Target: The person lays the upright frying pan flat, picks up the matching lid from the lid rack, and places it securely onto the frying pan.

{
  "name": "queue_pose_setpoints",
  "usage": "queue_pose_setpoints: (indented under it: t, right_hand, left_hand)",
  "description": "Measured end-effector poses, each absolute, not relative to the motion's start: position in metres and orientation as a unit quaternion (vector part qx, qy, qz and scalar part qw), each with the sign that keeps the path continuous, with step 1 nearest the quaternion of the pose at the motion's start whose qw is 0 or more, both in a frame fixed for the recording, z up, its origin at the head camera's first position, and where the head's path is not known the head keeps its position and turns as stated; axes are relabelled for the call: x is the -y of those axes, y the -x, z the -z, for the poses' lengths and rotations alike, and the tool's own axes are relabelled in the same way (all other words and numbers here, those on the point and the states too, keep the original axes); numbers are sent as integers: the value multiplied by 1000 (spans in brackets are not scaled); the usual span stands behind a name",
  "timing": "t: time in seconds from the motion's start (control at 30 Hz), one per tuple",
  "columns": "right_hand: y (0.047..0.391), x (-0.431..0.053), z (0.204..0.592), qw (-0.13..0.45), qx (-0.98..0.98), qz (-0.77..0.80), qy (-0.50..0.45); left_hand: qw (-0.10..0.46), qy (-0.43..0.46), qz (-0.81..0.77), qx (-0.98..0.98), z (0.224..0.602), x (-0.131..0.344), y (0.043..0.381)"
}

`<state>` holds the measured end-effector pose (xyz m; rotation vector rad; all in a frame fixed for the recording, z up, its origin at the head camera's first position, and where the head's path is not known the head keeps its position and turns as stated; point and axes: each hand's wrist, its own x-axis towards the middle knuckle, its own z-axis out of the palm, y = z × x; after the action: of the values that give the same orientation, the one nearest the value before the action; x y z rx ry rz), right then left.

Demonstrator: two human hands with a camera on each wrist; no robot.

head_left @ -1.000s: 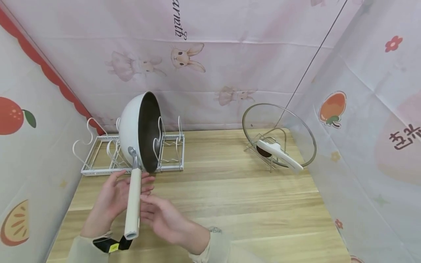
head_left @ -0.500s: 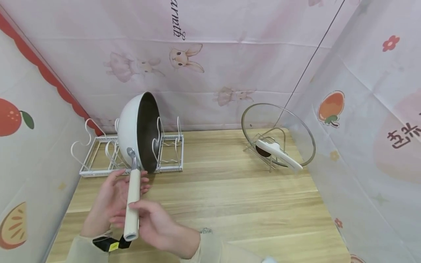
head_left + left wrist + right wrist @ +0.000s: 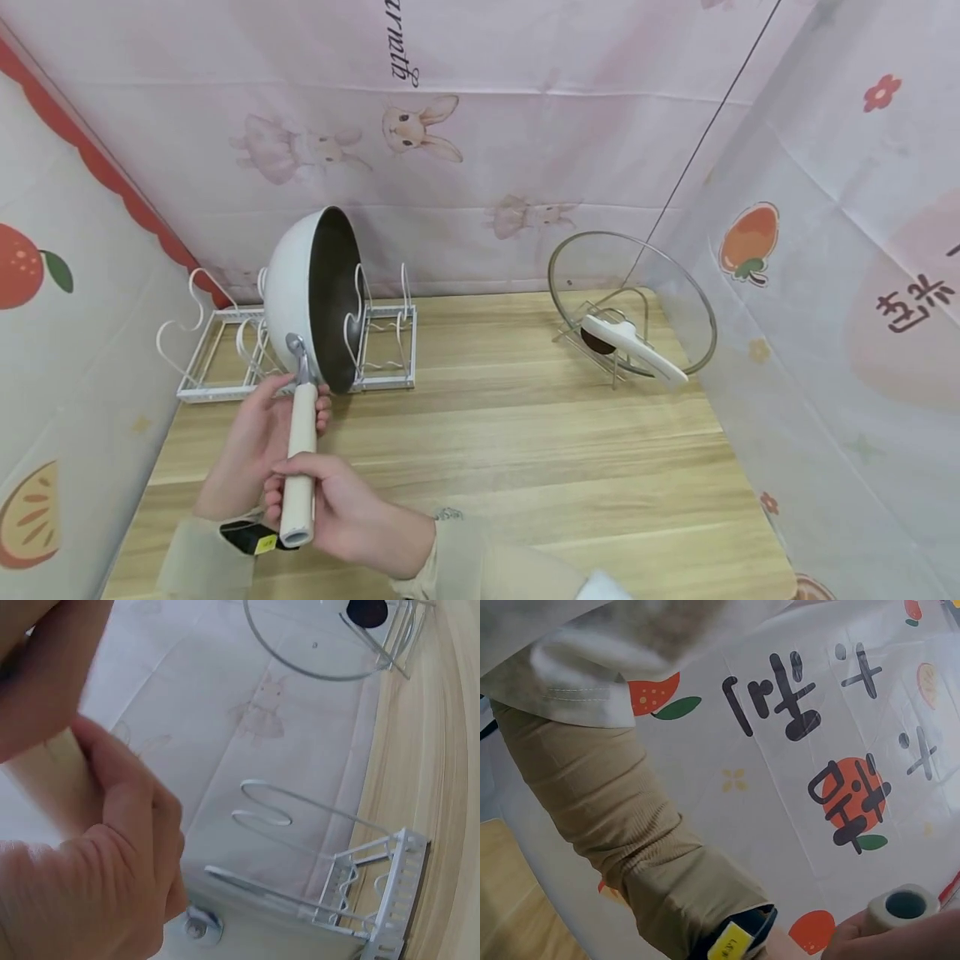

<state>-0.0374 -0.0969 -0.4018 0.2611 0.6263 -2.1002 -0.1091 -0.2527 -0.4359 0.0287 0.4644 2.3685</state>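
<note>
Grip is two-handed: both hands are curled round the cream handle (image 3: 302,429), the left hand (image 3: 255,442) up by the metal neck (image 3: 303,362), the right hand (image 3: 348,508) nearer the hollow end (image 3: 297,538). Two holds spaced along one handle presumably guard against twisting. The handle belongs to a white pan (image 3: 285,287), dark inside, standing on edge mid-rack in a white wire rack (image 3: 386,384), its opening toward the person's right. Upright loops (image 3: 407,287) on either side likely keep it from tipping; how much weight the rack bears, I cannot tell from where I stand. Handle points at the person, probably for reach.

Rack sits at the back left of the wooden counter (image 3: 525,433). Well apart, back right, a glass lid (image 3: 611,279) leans tilted on a thin wire stand (image 3: 647,312), apparently to stay off the counter, its white lid handle (image 3: 641,350) facing outward.
</note>
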Motion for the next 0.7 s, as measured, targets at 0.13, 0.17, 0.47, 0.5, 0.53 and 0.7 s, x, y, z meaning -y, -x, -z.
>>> queue_pose_setpoints:
  t: [0.13,0.17,0.47,0.5,0.53,0.7]
  right_hand:
    - [39,103,405,480,-223,842,-110]
    - [39,104,405,487,-215,840,-109]
    - [39,109,407,494,-202,841,-92]
    - [39,109,407,492,-204,841,-90]
    - [39,109,406,490,-208,842,-89]
    - [40,110,405,495,-217,837,-88]
  left_hand:
    - [367,-2,-918,-151,434,246,116]
    - [371,-2,-918,-142,434,244,117]
    - [337,13,-926,-170,432,233,119]
    - [332,16,-924,-190,432,232,119]
    - [328,18,-921,-210,431,231,120]
    - [336,13,-912,-235,430,230,121]
